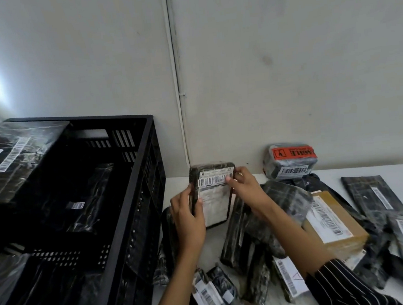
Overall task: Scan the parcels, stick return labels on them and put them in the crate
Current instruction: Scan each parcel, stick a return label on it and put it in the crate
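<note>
I hold a flat black-wrapped parcel [214,195] upright above the table, just right of the black crate [137,207]. A white barcode label covers its front. My left hand [187,215] grips its left edge. My right hand [244,185] holds its right edge, thumb and fingers pressed on the label's upper right corner. Inside the crate lie a large black parcel [16,160] with a barcode strip and a slim black one [89,200].
Several more black-wrapped parcels lie heaped on the white table [369,170] at the right, along with a brown cardboard box [335,223] and a parcel with an orange fragile sticker [291,162] by the wall. The crate fills the left side.
</note>
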Demonstrator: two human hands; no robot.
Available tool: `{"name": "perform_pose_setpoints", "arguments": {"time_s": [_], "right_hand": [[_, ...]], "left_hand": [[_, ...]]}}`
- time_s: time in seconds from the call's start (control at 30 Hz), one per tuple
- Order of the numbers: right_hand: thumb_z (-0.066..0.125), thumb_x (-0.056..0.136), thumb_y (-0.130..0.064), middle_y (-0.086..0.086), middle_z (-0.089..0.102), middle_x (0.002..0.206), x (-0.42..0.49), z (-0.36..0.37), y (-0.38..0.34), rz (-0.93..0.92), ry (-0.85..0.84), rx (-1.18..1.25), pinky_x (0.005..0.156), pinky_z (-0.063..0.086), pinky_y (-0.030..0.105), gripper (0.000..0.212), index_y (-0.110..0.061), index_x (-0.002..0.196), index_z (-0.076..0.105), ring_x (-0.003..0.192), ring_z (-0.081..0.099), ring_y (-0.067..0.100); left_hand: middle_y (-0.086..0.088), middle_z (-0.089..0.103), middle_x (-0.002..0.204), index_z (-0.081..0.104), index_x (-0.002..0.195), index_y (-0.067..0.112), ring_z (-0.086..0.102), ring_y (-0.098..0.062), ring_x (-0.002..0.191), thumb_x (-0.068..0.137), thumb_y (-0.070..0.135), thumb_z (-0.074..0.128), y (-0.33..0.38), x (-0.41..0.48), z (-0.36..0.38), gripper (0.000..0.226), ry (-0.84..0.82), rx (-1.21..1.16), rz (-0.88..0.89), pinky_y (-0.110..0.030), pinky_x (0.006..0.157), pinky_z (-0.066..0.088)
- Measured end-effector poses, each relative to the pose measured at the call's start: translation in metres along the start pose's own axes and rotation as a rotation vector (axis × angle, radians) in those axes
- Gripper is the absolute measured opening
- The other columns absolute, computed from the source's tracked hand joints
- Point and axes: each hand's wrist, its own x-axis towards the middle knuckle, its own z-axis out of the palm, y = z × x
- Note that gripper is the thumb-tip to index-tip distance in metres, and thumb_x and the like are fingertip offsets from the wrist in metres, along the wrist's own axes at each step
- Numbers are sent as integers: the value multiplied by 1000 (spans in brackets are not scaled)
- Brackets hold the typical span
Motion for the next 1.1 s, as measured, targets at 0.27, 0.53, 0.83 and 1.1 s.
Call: {"name": "perform_pose_setpoints", "arguments": {"time_s": [0.27,0.53,0.83,1.1], "right_hand": [[53,95,-20,7,66,109,-63,-34,-42,-128,129,129,74,53,20,24,-9,116,50,97,64,15],[55,94,-19,-4,65,114,-189,-127,-35,-155,161,81,84,53,23,24,-18,118,55,103,62,12],[55,93,-14,-2,66,104,-337,-261,81,-16,328,-290,78,47,21,11,-18,101,62,96,61,16],[77,44,10,31,53,84,-387,-355,194,291,777,-1140,60,45,46,59,14,99,55,71,53,44]], "left_hand": [[17,58,109,42,134,26,57,11,98,93,14,55,71,-33,-27,45,-211,-298,63,-9,81,47],[6,63,117,47,119,49,63,-10,104,88,33,59,117,-138,-2,37,-370,-513,-93,-33,88,53],[4,66,116,49,126,37,64,-15,105,92,28,56,130,-278,63,36,-540,-618,-315,-42,88,53],[11,63,113,47,122,38,62,-9,101,94,25,54,132,-325,94,32,-623,-538,-373,-37,85,53]]}}
